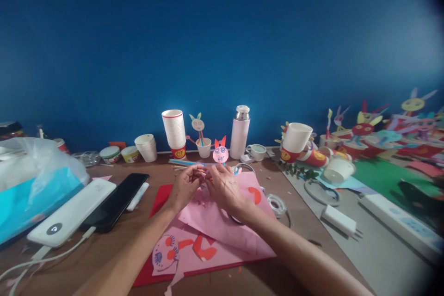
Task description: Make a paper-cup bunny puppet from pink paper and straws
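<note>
Forearms [277, 229] over pink paper [222, 226], left hand [186, 186] and right hand [225, 187] fingers curled near pink face [220, 154], can't tell if gripping.

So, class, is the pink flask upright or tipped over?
Upright: the pink flask stands on its base, with its silver neck at the top.

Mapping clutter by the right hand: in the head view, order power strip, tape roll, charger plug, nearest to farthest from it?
From the right hand:
1. Tape roll: to its right, on the brown table.
2. Charger plug: farther right.
3. Power strip: farthest right, reaching the picture's edge.
</note>
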Demonstrator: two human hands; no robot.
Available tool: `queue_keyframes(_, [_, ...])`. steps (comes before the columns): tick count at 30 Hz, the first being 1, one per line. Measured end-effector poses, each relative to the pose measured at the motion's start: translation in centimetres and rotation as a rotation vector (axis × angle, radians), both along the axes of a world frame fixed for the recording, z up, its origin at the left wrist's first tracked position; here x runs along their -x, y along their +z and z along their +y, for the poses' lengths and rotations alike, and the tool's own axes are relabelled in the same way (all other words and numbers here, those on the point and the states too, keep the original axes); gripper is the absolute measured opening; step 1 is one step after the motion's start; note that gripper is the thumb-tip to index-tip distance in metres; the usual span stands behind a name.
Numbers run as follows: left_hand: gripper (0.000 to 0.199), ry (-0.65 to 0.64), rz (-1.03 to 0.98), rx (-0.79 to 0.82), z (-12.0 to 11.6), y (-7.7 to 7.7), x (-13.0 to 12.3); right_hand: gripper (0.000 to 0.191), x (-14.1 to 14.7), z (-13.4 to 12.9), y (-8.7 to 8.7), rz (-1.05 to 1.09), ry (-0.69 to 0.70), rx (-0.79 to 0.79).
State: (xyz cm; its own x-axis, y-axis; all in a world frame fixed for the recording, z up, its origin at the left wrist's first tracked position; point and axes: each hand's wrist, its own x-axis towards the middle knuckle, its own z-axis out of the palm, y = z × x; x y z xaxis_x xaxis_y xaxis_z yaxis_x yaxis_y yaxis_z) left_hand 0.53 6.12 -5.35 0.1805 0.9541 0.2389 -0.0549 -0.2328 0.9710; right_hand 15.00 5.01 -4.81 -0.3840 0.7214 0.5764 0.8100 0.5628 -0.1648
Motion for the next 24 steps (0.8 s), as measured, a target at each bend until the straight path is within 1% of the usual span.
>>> queue_keyframes(6, [0.025, 0.011, 0.006, 0.128, 0.3, 0.0, 1.0, 0.019, 0.0, 0.1, 0.1, 0.0, -0.012, -0.004])
queue_keyframes(9, [0.023, -0.016, 0.05, 0.172, 0.3, 0.1, 1.4, 0.018, -0.1, 0.1, 0.0, -0.001, -0.004, -0.004])
queue_keyframes(12, [0.024, -0.042, 0.071, 0.135, 0.3, -0.1, 1.2, 0.019, -0.1, 0.0, -0.1, 0.011, 0.008, -0.014])
queue_keyframes(15, [0.025, -0.03, 0.075, 0.105, 0.4, -0.5, 0.9, 0.02, -0.1, 0.0, -0.1, 0.01, 0.006, -0.01])
queue_keyframes(24, [0.024, 0.017, 0.035, 0.125, 0.4, -1.0, 0.7, 0.022, 0.1, 0.0, 0.0, 0.004, 0.004, -0.005])
